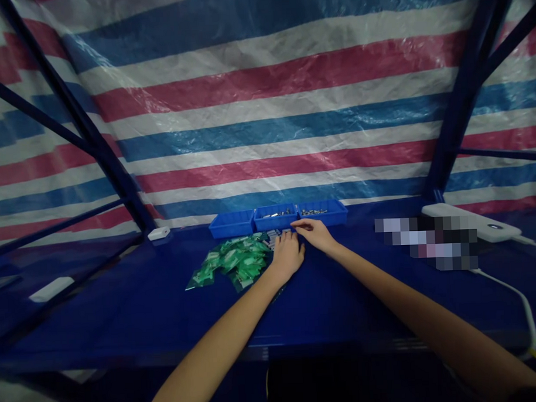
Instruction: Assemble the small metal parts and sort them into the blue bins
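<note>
My left hand lies palm down on the blue table, its fingers stretched out over small silvery parts whose exact kind is too small to tell. Just right of it, my right hand has its thumb and fingertips pinched together in front of the bins; whatever is between them is hidden. Left of my left hand spreads a heap of small clear bags with green on them. Behind the hands stand a left blue bin, a middle blue bin and a right blue bin. Small metal pieces show in the middle and right bins.
A white device with a white cable lies at the right, beside a blurred-out patch. White boxes sit at the left, one on the table. Blue metal posts and a striped plastic sheet enclose the table.
</note>
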`<state>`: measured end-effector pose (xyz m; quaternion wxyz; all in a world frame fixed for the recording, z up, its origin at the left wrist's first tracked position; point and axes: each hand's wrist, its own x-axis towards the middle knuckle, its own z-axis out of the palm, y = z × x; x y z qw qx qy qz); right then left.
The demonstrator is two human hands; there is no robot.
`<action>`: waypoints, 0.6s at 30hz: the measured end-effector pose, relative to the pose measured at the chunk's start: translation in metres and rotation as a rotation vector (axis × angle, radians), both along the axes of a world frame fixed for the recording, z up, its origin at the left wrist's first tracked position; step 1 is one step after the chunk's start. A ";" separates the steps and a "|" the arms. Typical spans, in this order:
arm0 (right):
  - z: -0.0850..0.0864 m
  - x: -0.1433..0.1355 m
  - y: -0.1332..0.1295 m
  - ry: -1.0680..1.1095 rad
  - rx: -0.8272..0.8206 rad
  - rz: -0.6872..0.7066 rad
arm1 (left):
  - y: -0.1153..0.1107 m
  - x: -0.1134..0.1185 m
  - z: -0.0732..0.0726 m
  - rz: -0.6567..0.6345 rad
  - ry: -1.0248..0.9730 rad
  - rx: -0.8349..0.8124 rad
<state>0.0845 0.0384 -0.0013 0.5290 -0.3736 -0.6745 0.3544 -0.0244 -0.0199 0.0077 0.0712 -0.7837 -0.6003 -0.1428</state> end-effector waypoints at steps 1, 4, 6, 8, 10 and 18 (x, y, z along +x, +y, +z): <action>-0.001 0.001 0.000 -0.036 0.026 -0.011 | 0.001 -0.001 0.000 -0.013 0.010 0.013; -0.003 0.005 0.000 -0.151 0.086 -0.041 | 0.002 -0.002 0.001 -0.044 0.031 0.069; -0.004 0.008 0.000 -0.223 0.107 -0.049 | 0.002 -0.003 0.001 -0.044 0.027 0.094; -0.006 0.010 0.001 -0.302 0.127 -0.036 | 0.002 -0.004 0.002 -0.040 0.007 0.093; -0.009 0.012 0.002 -0.388 0.157 -0.021 | 0.003 -0.004 0.002 -0.041 -0.018 0.082; -0.009 0.015 -0.003 -0.654 0.249 -0.038 | 0.003 -0.008 0.005 -0.024 -0.078 0.083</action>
